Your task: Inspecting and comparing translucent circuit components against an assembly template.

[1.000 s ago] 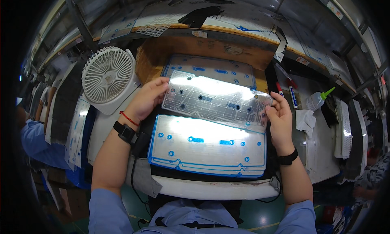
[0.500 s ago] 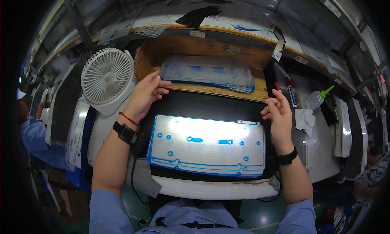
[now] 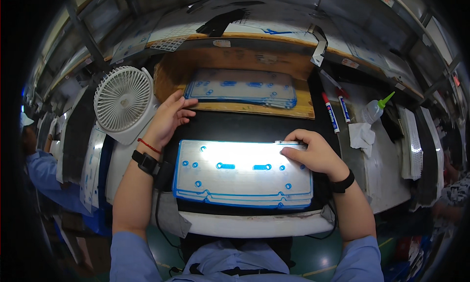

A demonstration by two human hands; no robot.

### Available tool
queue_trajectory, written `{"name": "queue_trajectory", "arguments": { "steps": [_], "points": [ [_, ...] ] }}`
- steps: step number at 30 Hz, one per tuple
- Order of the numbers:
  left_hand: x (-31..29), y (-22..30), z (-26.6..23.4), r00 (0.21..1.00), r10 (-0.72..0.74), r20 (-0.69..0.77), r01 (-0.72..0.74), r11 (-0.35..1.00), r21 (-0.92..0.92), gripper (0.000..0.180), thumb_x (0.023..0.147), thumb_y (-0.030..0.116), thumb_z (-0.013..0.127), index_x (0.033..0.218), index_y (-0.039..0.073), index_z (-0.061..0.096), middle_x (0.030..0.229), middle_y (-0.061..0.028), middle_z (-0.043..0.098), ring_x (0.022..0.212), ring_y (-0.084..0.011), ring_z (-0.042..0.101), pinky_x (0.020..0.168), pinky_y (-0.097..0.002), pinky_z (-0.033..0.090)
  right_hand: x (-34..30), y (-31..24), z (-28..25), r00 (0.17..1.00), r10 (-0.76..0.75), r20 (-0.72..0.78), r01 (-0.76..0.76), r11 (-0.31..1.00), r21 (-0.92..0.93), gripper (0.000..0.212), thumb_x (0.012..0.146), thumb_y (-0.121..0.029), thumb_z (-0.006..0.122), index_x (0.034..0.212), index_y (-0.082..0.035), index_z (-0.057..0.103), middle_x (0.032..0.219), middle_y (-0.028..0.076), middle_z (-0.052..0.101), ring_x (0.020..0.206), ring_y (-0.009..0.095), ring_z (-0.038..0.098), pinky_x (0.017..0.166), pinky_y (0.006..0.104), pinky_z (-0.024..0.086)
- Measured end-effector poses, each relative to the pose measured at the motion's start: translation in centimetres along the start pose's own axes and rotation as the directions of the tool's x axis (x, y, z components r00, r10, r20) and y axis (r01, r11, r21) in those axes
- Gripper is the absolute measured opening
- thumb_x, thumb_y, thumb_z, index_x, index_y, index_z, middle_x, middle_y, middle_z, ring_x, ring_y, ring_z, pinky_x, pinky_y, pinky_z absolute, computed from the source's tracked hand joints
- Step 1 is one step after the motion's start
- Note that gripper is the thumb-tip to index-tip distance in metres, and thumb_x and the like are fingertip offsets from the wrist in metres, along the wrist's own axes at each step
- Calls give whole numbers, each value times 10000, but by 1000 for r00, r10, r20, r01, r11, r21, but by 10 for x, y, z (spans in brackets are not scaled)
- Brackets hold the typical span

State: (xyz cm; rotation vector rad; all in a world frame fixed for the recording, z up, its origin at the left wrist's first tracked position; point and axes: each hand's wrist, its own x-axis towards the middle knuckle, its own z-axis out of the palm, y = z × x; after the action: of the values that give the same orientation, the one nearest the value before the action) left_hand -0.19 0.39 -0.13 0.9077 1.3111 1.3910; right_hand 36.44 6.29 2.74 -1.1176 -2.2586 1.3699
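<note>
A stack of flat metal plates [image 3: 240,181] with blue-outlined edges, holes and slots lies in front of me on the dark work surface, its top one shining brightly. My right hand [image 3: 316,153] is at the far right corner of this stack, thumb on the top plate and fingers curled at its far edge, pinching there. My left hand [image 3: 169,118] hovers open with fingers apart, nothing in it, beside the near left corner of a second stack of similar plates [image 3: 240,86]. That stack rests in an open-fronted wooden box [image 3: 298,110].
A white fan [image 3: 125,103] stands at the left. To the right are markers [image 3: 330,113], a bottle with a green nozzle [image 3: 374,110] and a crumpled white tissue [image 3: 362,136]. A shelf [image 3: 274,41] runs across the back. Another person's blue sleeve [image 3: 46,169] shows far left.
My right hand has moved left and inward from beside the front stack onto its far right corner. My left hand has stayed near the back stack. The whole view has shifted slightly.
</note>
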Motion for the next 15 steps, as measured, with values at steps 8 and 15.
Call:
{"name": "queue_trajectory", "arguments": {
  "steps": [8, 15],
  "points": [
    [-26, 74, 1, 858, 416, 300, -440, 898, 11, 226, 950, 195, 484, 1101, 38, 544, 898, -41, 574, 810, -113, 545, 717, -229, 434, -1, 6, 4, 979, -139, -148, 145, 989, 32, 240, 794, -186, 683, 931, 9, 658, 819, 86, 655, 720, 147, 611, 685, 273, 480],
    [-178, 142, 89, 279, 904, 322, -866, 382, -323, 197, 880, 229, 602, 773, 92, 511, 742, -13, 428, 688, -114, 425, 609, -255, 362, 3, 10, 4, 955, -211, -209, 223, 974, 39, 232, 795, -140, 680, 971, 11, 667, 871, 105, 678, 800, 167, 633, 745, 276, 485]
  ]
}}
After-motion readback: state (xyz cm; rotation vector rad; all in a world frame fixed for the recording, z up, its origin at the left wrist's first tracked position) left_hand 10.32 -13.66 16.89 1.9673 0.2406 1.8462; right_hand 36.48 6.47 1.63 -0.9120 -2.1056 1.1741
